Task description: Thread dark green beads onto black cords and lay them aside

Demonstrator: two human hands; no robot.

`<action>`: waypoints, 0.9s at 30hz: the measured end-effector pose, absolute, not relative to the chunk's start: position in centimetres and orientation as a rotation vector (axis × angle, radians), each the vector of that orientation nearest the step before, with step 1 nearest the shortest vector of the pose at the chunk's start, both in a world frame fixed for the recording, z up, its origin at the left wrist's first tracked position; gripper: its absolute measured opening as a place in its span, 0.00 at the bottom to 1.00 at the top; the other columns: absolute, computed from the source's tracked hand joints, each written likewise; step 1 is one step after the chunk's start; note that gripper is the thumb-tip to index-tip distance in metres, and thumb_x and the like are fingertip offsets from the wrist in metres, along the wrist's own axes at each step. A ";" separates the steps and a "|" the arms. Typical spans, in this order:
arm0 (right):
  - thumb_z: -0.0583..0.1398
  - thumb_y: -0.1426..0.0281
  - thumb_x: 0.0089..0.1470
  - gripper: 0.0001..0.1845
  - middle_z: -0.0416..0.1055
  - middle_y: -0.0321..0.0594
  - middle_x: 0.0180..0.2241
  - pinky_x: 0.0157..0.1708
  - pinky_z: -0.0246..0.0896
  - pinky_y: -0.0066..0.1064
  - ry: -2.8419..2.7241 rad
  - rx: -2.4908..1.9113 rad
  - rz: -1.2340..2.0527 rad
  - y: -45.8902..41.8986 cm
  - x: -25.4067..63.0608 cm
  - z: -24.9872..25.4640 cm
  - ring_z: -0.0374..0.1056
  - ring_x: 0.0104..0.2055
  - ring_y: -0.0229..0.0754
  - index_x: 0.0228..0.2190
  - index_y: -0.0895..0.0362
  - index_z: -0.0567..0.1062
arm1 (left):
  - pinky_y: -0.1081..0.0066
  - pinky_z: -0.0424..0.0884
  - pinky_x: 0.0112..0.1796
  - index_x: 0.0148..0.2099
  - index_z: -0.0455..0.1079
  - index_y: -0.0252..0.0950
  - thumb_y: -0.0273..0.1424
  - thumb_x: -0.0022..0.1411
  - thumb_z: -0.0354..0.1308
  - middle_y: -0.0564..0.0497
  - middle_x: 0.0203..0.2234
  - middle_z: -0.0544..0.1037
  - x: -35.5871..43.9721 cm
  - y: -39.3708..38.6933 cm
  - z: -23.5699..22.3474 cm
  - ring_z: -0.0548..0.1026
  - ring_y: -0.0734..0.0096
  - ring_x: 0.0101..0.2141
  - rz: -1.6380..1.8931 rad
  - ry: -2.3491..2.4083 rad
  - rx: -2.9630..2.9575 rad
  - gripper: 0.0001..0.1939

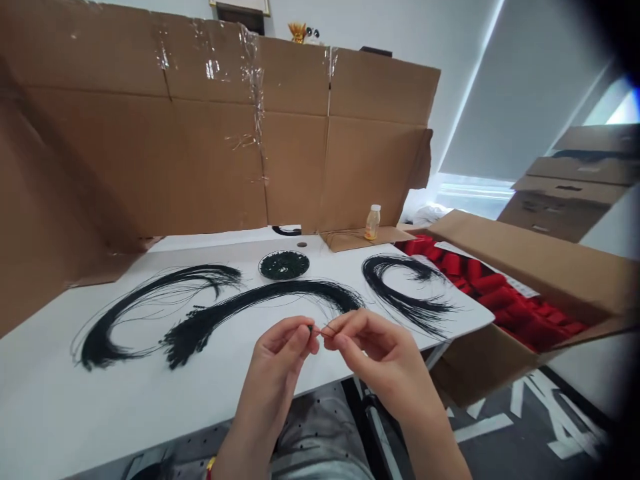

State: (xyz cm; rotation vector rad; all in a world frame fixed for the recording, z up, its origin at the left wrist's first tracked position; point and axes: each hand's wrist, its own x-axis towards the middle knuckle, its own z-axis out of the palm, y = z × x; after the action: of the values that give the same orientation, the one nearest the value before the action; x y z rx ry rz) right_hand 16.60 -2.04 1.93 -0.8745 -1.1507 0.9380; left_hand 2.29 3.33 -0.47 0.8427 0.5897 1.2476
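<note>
My left hand (pixel 286 355) pinches a small dark piece (pixel 311 328) between thumb and forefinger, its kind too small to make out. Facing it, my right hand (pixel 373 347) has its fingertips closed on a thin cord (pixel 327 329) that reaches toward the dark piece. Just beyond both hands a bundle of black cords (pixel 280 291) lies curved on the table, with small dark pieces clustered at its left end. Behind that bundle stands a round dish (pixel 259 272) full of small dark green pieces. Other curved black cord bundles lie at left (pixel 107 327) and right (pixel 383 283).
A tall cardboard screen (pixel 200 160) walls off the back and left of the white table (pixel 100 407). A small bottle (pixel 373 223) stands on a cardboard flap at the back. To the right, an open carton (pixel 540 260) holds red rolls (pixel 493 283). White strips (pixel 483 427) litter the floor.
</note>
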 end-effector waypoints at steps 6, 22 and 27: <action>0.69 0.71 0.54 0.09 0.80 0.40 0.34 0.44 0.76 0.34 -1.126 -0.866 0.952 -2.4 15.9 2.3 0.77 0.38 0.42 0.24 0.56 0.76 | 0.77 0.76 0.33 0.30 0.85 0.42 0.39 0.42 0.81 0.53 0.23 0.83 1.8 3.1 -0.2 0.76 0.77 0.25 1.269 0.561 0.834 0.14; 0.64 0.78 0.52 0.10 0.81 0.39 0.34 0.41 0.77 0.33 -1.222 -0.835 0.854 -2.7 16.0 2.6 0.78 0.38 0.42 0.24 0.55 0.71 | 0.73 0.70 0.33 0.34 0.86 0.44 0.42 0.53 0.75 0.54 0.21 0.76 1.1 2.4 0.1 0.70 0.73 0.27 1.357 0.648 1.168 0.10; 0.64 0.78 0.52 0.11 0.80 0.39 0.34 0.40 0.75 0.32 -1.247 -0.843 0.870 -2.9 15.9 2.8 0.77 0.38 0.41 0.23 0.55 0.70 | 0.73 0.69 0.33 0.35 0.86 0.44 0.42 0.55 0.74 0.54 0.21 0.76 0.8 2.4 -0.1 0.70 0.73 0.28 1.343 0.641 1.198 0.09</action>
State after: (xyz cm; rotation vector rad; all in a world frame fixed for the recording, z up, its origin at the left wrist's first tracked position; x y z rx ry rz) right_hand 15.86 -2.86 2.80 -0.8425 -1.2472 0.8701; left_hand 0.75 2.37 -0.12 1.1982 0.6410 1.3426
